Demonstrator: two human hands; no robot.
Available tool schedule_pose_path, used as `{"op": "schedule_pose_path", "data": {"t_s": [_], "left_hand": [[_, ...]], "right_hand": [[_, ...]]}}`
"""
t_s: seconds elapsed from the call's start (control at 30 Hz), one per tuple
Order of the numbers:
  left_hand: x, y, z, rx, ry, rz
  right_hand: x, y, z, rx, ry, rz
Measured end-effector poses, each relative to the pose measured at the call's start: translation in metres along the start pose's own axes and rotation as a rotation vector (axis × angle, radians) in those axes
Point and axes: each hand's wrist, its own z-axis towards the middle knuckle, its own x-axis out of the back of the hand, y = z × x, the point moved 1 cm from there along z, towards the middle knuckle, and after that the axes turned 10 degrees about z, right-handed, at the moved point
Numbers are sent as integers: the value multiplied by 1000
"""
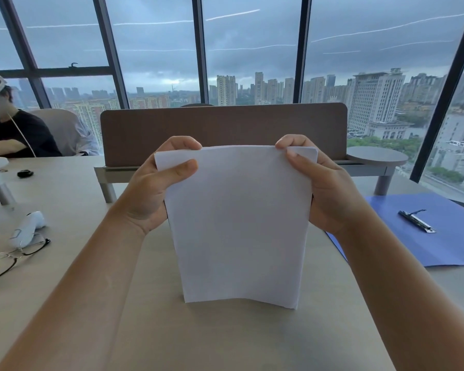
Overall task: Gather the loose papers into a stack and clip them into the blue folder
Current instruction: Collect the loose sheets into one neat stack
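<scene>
I see the stack of plain white paper sheets [239, 223] upright on the beige tabletop [73, 263], bottom edge touching it. Left hand [156, 188] and right hand [324, 188] pinch its upper corners, fingers curled tight. Open blue card folder [450, 236] (black metal clip [416, 220] inside) lies flat just right.

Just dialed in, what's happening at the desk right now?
A person is holding a stack of white papers upright on the table, the left hand and right hand gripping its sides near the top, the bottom edge resting on the tabletop as if squaring it up. The blue folder lies open to the right with its metal clip bare; no papers are in it yet.
</scene>
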Motion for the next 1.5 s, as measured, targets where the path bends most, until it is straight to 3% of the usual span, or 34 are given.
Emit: {"op": "schedule_pose_path", "data": {"t_s": [0.23,0.47,0.6,0.73,0.83,1.03,1.5], "left_hand": [[-5,3,4,7,38,34],[-5,-24,-18,136,75,-101],[-17,-47,-32,282,191,-15],[-18,-35,-21,233,280,-3],[-11,-36,-16,194,274,-2],[-17,-89,-47,393,253,5],[-10,-116,-55,389,208,59]], "right_hand": [[1,1,-1,38,25,-28],[15,30,-26,-34,179,-117],[17,59,-41,-83,284,-176],[13,51,-27,18,316,-218],[16,46,-21,40,278,-199],[40,105,-53,-189,367,-223],[56,121,-55,-200,385,-221]]}}
